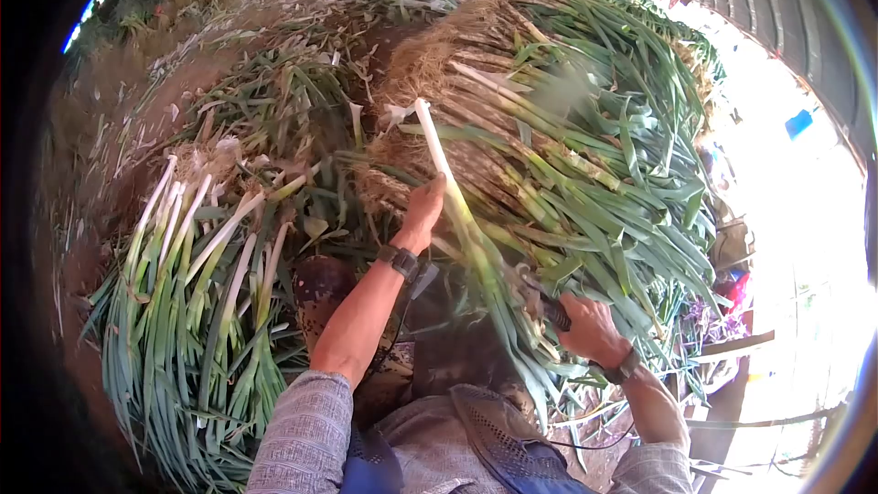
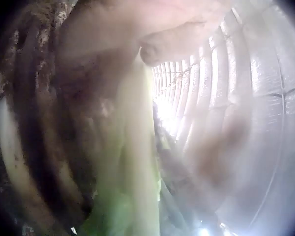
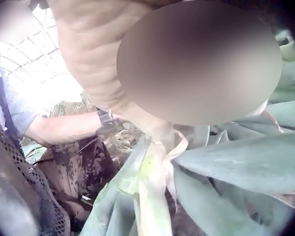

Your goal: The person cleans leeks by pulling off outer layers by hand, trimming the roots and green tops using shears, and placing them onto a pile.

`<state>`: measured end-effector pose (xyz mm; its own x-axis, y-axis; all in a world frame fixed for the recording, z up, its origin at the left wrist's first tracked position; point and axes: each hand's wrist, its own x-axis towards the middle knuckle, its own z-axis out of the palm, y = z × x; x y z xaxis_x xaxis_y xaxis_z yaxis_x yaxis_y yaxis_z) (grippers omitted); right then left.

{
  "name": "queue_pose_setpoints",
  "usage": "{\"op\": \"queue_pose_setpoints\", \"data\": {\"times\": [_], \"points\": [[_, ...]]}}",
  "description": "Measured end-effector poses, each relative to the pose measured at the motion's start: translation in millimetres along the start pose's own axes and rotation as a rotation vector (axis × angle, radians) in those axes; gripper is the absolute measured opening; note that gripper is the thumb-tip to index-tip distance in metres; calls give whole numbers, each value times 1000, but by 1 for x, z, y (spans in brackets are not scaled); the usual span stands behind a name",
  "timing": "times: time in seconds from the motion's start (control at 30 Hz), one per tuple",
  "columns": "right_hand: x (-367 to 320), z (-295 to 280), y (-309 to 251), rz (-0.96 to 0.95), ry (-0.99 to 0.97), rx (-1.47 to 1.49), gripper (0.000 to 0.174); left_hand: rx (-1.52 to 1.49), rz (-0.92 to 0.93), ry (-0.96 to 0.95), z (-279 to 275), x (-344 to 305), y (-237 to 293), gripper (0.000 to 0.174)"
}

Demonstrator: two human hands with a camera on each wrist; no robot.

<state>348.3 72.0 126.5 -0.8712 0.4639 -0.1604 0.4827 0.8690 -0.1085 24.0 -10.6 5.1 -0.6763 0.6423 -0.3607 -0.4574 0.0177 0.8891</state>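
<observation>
The left hand (image 1: 423, 212) curls its fingers round the pale stalk of a leek (image 1: 450, 185), whose white end juts beyond the fingertips and whose green leaves trail down to the right hand (image 1: 590, 327), fingers clenched on a dark handle (image 1: 554, 313), with a heap of untrimmed leeks (image 1: 594, 137) just behind both.

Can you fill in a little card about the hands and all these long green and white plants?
Left-hand grip: curled round the pale part of one long white-and-green leek stalk.
Right-hand grip: holds a short dark handle by that stalk's green leaves.
Left heap: clean white-stemmed leeks lying on the brown ground.
Right heap: big pile of leeks with brown rooty ends.
</observation>
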Motion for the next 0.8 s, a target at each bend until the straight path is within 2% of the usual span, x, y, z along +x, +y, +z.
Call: {"op": "queue_pose_setpoints", "data": {"times": [0.07,0.1,0.17,0.2,0.27,0.37,0.43,0.5,0.63,0.7,0.8], "points": [[-6,-4,-4,-61,-1,68,28,-51,129,-3,-1,5,-7,51],[-7,-1,0,-59,-5,67,28,-53,125,-4,-4,10,-12,51],[-11,4,11,8,-11,30,28,-132,135,-149,-8,14,-14,46],[-14,5,12,8,-14,28,28,-135,133,-148,-5,12,-13,46],[-21,6,9,33,8,18,26,-139,135,-20,0,4,-8,32],[-25,8,11,88,18,39,25,-66,112,-31,7,-8,1,30],[-21,5,8,77,4,54,25,-43,223,-44,16,-3,-13,34],[-13,3,7,69,-7,70,26,50,171,-24,18,-1,-17,36],[14,8,14,20,89,40,27,-26,236,-90,17,-4,-25,42],[27,2,7,47,43,48,27,-18,167,-120,16,-6,-21,41],[46,-2,3,72,20,46,29,19,209,-137,15,-6,-23,39]]}}
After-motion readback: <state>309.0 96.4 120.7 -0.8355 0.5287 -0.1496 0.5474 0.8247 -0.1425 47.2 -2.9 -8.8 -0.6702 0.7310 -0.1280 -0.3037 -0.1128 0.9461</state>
